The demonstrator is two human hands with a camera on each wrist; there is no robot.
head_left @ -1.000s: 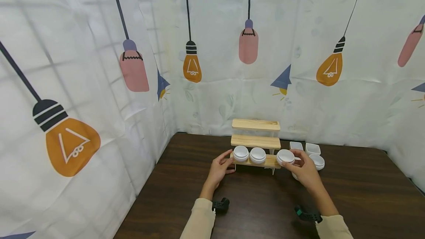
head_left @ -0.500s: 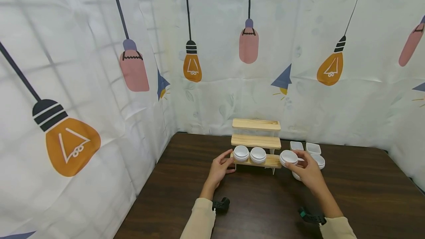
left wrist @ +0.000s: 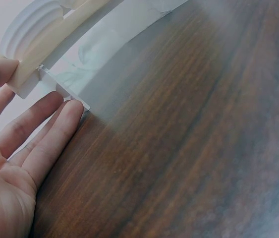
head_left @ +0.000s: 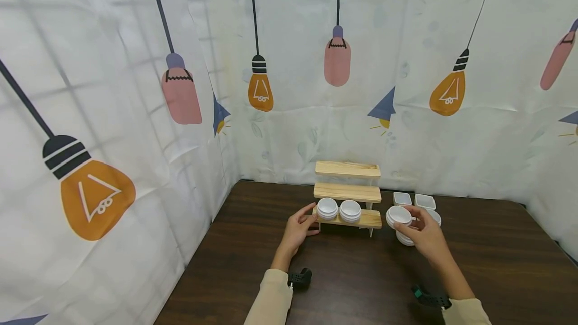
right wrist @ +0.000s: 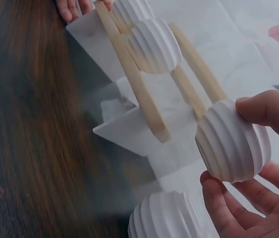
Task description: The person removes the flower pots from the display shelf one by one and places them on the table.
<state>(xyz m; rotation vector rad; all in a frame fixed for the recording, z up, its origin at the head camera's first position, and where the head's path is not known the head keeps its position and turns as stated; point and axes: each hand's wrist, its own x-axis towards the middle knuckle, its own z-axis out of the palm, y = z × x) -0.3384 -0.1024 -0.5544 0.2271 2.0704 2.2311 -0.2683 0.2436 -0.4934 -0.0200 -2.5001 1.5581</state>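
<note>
While the left hand (head_left: 296,231) pinches, the right hand (head_left: 423,233) grips

Likely against sliding, a pale wooden three-tier stand (head_left: 346,192) is pinched at its low left end; just right of it, a white, ribbed, round pot (head_left: 399,213) is gripped by its sides, presumably to stay upright.

the pots (head_left: 399,215) are showing white, the shelf (head_left: 347,192) pale yellow, the table (head_left: 352,285) streaky brown, the white curtain (head_left: 293,134) orange bulbs (head_left: 97,200).

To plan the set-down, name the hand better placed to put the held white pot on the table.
Right, most likely: the right hand holds the white pot right of the wooden stand, over the table; the left hand holds the stand's left end.
</note>
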